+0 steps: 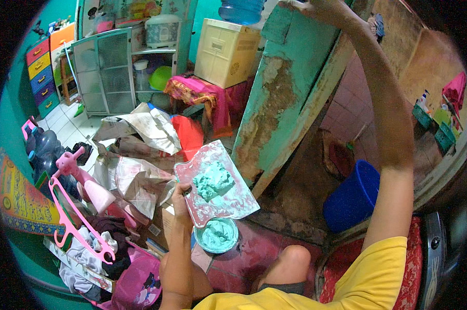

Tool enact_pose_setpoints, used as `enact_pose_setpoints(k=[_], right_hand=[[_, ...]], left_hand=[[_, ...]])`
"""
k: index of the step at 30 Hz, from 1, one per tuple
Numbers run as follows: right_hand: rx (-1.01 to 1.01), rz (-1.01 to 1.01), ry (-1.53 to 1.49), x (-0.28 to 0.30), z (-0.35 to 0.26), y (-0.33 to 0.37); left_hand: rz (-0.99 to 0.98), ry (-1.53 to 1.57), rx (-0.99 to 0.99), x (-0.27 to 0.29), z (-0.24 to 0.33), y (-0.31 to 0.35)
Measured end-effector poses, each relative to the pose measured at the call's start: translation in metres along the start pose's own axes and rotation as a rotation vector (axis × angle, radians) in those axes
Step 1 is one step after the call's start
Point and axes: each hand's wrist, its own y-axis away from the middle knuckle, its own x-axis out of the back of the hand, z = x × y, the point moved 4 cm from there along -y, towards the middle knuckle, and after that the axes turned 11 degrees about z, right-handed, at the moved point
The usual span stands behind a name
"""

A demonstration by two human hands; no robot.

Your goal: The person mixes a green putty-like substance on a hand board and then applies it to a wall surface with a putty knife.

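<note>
My left hand (181, 202) grips a flat plastic board (248, 202) by its left edge. A lump of teal putty (212, 181) sits on the board, with smears of it spread around. Just below the board stands a small tub of the same teal putty (217, 235). My right arm is stretched up, and my right hand (318, 8) is at the top of the teal wall edge (290, 46). The picture's upper rim cuts off part of that hand, so its fingers and anything in them are hidden. Bare brown patches mark the wall (274, 98) where paint is gone.
Crumpled paper sacks (135, 170), a pink hanger (68, 212) and clothes lie to my left. A blue bucket (352, 192) stands right, past the doorway. A cream box (225, 51) rests on a cloth-covered table behind. A red patterned seat (409, 268) is beside me.
</note>
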Motion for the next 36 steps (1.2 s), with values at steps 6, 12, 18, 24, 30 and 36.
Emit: enact_pose_setpoints(k=[6, 12, 18, 24, 30, 36], right_hand=[[-0.283, 0.116, -0.072, 0.045, 0.017, 0.002], [-0.104, -0.032, 0.009, 0.002, 0.012, 0.004], [-0.405, 0.049, -0.054, 0.038, 0.013, 0.009], [-0.175, -0.213, 0.03, 0.003, 0.004, 0.011], [-0.228, -0.011, 0.173, 0.068, 0.017, 0.01], [-0.161, 0.04, -0.366, 0.025, 0.0, 0.0]], left_hand=[[-0.102, 0.037, 0.067, -0.006, -0.02, -0.008], [-0.041, 0.101, 0.038, -0.001, -0.004, -0.003], [-0.123, 0.131, 0.113, -0.006, -0.017, -0.006], [-0.122, 0.081, 0.128, 0.005, -0.009, -0.008], [-0.218, 0.159, 0.242, -0.02, -0.031, -0.005], [-0.137, 0.169, 0.203, 0.011, -0.011, -0.013]])
